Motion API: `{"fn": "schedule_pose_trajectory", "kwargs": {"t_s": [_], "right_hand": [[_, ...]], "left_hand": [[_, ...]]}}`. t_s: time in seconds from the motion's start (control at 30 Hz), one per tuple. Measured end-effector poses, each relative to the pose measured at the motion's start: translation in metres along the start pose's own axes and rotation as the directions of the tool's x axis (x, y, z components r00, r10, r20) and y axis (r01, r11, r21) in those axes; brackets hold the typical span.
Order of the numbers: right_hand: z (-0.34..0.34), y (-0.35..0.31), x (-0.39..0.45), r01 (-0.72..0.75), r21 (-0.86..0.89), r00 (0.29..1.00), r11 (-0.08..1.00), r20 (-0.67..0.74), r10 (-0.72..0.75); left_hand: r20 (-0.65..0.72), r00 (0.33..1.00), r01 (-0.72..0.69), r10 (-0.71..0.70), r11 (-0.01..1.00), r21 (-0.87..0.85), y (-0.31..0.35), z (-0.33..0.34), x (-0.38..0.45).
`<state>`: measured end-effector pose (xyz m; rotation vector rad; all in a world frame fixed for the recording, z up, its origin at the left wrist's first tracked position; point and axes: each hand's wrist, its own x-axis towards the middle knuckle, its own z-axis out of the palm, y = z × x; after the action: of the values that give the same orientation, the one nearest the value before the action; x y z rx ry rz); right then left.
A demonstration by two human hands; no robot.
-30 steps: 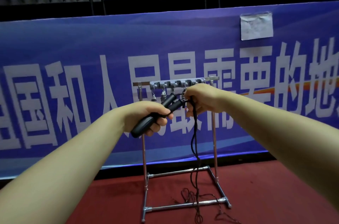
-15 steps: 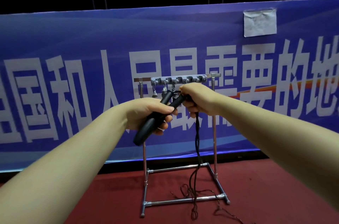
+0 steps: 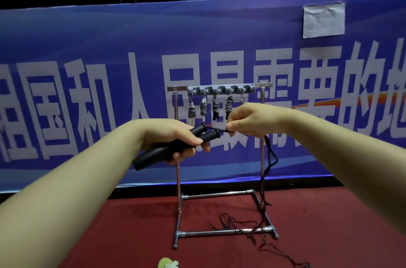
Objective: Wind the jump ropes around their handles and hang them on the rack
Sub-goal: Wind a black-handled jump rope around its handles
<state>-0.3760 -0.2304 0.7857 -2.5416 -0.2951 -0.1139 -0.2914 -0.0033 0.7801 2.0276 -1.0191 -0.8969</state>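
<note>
My left hand (image 3: 175,138) grips two black jump-rope handles (image 3: 153,154) side by side, their rope ends pointing right. Just past the handle tips, my right hand (image 3: 248,119) pinches the black rope (image 3: 271,157). From there the rope drops and trails in loose tangles on the red floor. Behind my hands stands a chrome rack (image 3: 178,179). Its top bar carries several wound jump ropes (image 3: 215,106) on hooks; my right hand partly hides the rightmost one.
A blue banner (image 3: 87,70) with large white characters runs behind the rack, with a paper sheet (image 3: 323,20) taped on it. Red floor (image 3: 131,234) lies below. A small green-white object (image 3: 168,263) sits at the bottom edge. Dark railings are above.
My hands have dropped lower in view, clear of the rack's top bar, uncovering the hung ropes. My right hand moved right along the rope, away from the handle tips.
</note>
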Motion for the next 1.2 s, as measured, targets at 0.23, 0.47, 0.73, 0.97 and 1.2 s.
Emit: {"fn": "schedule_pose_trajectory", "kwargs": {"t_s": [0.23, 0.47, 0.73, 0.97, 1.2], "right_hand": [[0.007, -0.009, 0.003, 0.016, 0.145, 0.998, 0.989, 0.052, -0.023], [0.014, -0.013, 0.007, 0.013, 0.087, 0.999, 0.996, -0.049, -0.009], [0.046, 0.009, 0.012, -0.052, 0.549, 0.990, 0.834, -0.081, 0.115], [0.065, 0.020, -0.002, 0.011, 0.433, 0.984, 0.901, -0.166, 0.067], [0.063, -0.012, -0.006, -0.083, 0.103, 0.981, 0.991, -0.166, 0.099]], "left_hand": [[0.080, 0.995, -0.046, 0.051, 0.996, -0.073, -0.001, 0.009, 0.006], [-0.086, 0.991, -0.117, 0.101, 0.969, -0.216, -0.001, 0.022, 0.018], [-0.170, 0.954, -0.298, 0.246, 0.836, -0.461, -0.005, 0.023, 0.022], [-0.329, 0.873, -0.484, 0.360, 0.550, -0.680, -0.007, 0.024, 0.023], [-0.344, 0.856, -0.494, 0.386, 0.412, -0.766, -0.010, 0.030, 0.036]]}}
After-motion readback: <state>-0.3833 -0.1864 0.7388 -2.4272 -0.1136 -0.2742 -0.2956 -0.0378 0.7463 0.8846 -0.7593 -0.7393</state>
